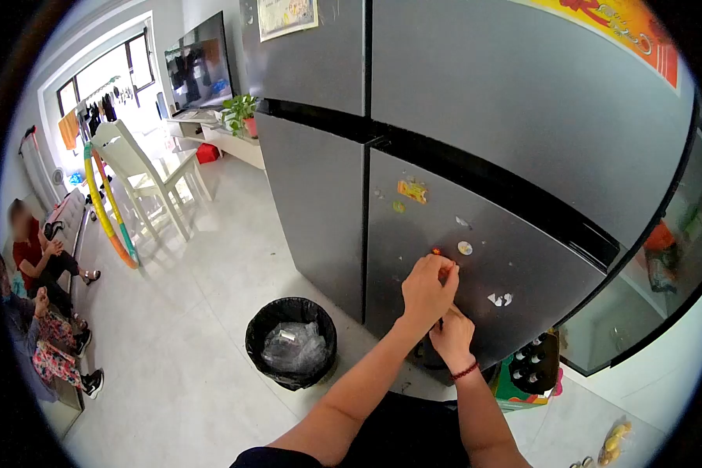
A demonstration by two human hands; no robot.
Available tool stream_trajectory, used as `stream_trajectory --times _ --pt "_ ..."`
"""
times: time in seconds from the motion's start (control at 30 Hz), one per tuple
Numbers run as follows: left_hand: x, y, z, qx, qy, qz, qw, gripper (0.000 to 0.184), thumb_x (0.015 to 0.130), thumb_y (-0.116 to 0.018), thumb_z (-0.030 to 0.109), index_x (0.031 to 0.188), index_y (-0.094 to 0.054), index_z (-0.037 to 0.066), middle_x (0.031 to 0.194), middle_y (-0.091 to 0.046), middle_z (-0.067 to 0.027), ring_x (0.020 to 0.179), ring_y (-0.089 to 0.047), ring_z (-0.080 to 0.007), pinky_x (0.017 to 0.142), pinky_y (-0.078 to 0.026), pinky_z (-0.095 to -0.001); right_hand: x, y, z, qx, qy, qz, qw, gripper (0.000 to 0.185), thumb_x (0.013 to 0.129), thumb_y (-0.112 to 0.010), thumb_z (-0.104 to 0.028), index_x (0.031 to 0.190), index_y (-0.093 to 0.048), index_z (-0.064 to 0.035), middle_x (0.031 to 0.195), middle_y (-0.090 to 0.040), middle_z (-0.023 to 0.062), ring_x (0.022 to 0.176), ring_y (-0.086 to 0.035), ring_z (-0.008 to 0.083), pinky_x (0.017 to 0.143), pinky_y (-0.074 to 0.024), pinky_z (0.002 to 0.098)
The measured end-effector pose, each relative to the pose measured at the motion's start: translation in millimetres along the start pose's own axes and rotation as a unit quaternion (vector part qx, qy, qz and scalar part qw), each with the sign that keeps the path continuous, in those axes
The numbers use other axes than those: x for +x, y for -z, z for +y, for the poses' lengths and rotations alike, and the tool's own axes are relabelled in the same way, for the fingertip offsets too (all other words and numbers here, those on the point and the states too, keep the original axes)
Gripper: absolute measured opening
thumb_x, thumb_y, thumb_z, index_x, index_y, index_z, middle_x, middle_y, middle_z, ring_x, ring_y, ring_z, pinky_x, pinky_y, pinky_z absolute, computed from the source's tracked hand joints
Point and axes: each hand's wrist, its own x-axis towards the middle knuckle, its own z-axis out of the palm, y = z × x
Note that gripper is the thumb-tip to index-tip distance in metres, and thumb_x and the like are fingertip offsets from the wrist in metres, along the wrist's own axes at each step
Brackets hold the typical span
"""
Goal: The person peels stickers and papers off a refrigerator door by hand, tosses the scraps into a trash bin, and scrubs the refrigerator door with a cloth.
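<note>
Both of my hands are at the lower right door of a grey refrigerator (320,218). My left hand (427,290) is closed, its fingertips pinched against the door beside a small orange-red sticker (436,252); whatever they grip is mostly hidden. Just below it, my right hand (452,337), with a dark red bracelet (465,369) on the wrist, has curled fingers. A small dark thing shows at those fingers, too hidden to name. Around the hands are a round sticker (465,248), torn white sticker scraps (501,299) and a yellow-orange sticker (412,192).
A black-lined trash bin (255,343) with clear plastic inside stands left of my arms. A green box (515,402) of bottles sits by the refrigerator's right side. Farther left are a white chair (136,168), a hula hoop (101,199) and two seated people (31,253).
</note>
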Motion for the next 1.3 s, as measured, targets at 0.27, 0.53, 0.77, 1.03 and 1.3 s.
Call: stream_trajectory --times 0.27,0.53,0.77,1.03,1.3 --pt "3.2 -2.0 -2.4 -0.037 0.000 0.003 0.999 0.011 0.082 -0.068 0.010 0.079 -0.058 0.006 0.072 -0.057 -0.0053 0.063 -0.057 -0.0180 0.058 -0.046 -0.0320 -0.7 -1.1 -1.3 -0.012 -0.024 -0.010 1.000 0.026 0.070 -0.060 0.001 0.095 -0.064 -0.0073 0.093 -0.065 0.0097 0.075 -0.064 0.0331 0.061 -0.0518 0.0391" --pt "1.8 -5.4 -15.0 -0.040 0.010 -0.016 0.999 0.012 0.084 -0.067 0.010 0.081 -0.058 0.003 0.073 -0.059 -0.0077 0.064 -0.059 -0.0166 0.061 -0.047 -0.0306 -0.7 1.4 -1.4 0.025 0.014 0.030 0.999 0.024 0.070 -0.060 0.002 0.091 -0.064 -0.0070 0.093 -0.066 0.0087 0.073 -0.064 0.0325 0.062 -0.0525 0.0395" --pt "1.9 -3.5 -21.1 -0.085 -0.011 -0.024 0.996 0.015 0.087 -0.067 0.012 0.081 -0.057 0.002 0.075 -0.060 -0.0069 0.066 -0.059 -0.0140 0.064 -0.049 -0.0290 -1.5 2.7 -1.6 0.029 0.009 0.023 0.999 0.020 0.070 -0.060 0.003 0.088 -0.064 -0.0064 0.094 -0.066 0.0074 0.074 -0.065 0.0308 0.062 -0.0519 0.0396" --pt "0.9 3.8 -14.7 -0.132 0.044 -0.051 0.989 0.011 0.088 -0.064 0.010 0.085 -0.058 0.001 0.079 -0.059 -0.0089 0.069 -0.058 -0.0183 0.067 -0.048 -0.0317 -3.7 -1.2 2.5 0.052 0.012 0.031 0.998 0.025 0.072 -0.057 0.005 0.093 -0.064 -0.0057 0.097 -0.067 0.0098 0.078 -0.065 0.0332 0.064 -0.0528 0.0382" --pt "-4.2 1.4 -29.4 -0.191 0.116 -0.057 0.973 0.009 0.090 -0.065 0.009 0.088 -0.060 0.002 0.077 -0.058 0.0005 0.069 -0.051 -0.0064 0.063 -0.044 -0.0233 -1.0 5.2 0.4 0.058 -0.032 0.004 0.998 0.027 0.073 -0.056 0.002 0.097 -0.064 -0.0070 0.101 -0.066 0.0088 0.082 -0.064 0.0343 0.069 -0.0528 0.0409"
